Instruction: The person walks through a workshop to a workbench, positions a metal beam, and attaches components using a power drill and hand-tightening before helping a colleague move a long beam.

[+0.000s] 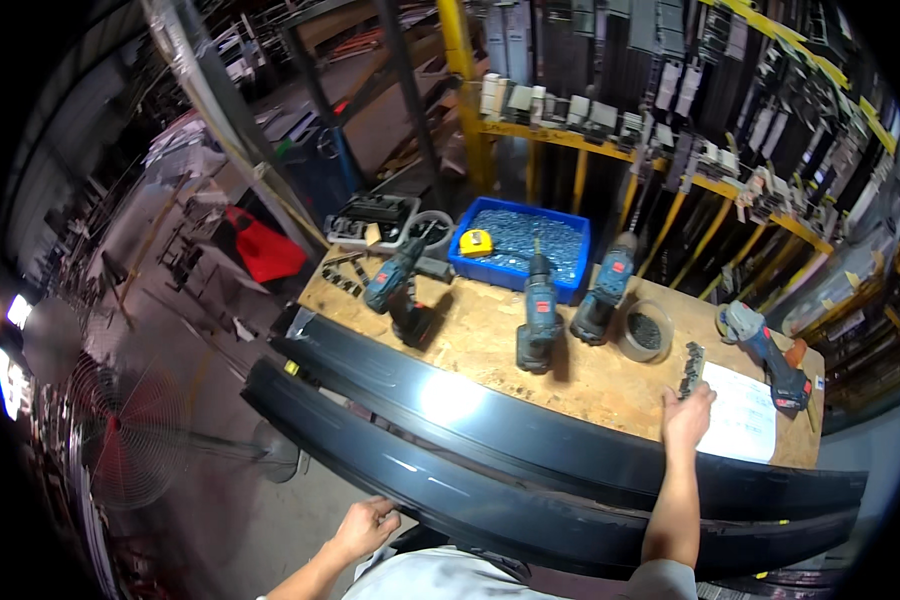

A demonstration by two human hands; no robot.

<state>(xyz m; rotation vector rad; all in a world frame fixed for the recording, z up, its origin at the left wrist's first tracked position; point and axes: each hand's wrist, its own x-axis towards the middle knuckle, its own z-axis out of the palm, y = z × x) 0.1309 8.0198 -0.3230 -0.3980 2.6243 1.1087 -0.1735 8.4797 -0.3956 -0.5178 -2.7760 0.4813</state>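
Reaching over the bench, the right hand (688,415) has its fingers bent at the near end of a narrow strip (691,368) set with small dark pieces; whether it grips the strip or merely touches it cannot be told. The strip lies on the wooden workbench (470,345), along the left side of a printed paper sheet (742,425). The left hand (367,527), fingers curled, is at the near edge of the nearer dark channel profile (440,478); whether it grasps that edge is likewise unclear. A second dark profile (540,412) runs roughly parallel, along the front of the bench, a bright reflection on its upper face. Behind it stand a left cordless drill (397,280), a middle cordless drill (540,325) and a right cordless drill (607,285). A round tub (643,354) of dark small parts stands beside the last, and a cordless angle grinder (765,350) lies at the right, partly over the sheet. Farther back, a blue bin (510,284) contains small metallic pieces and a yellow tape measure (476,242).
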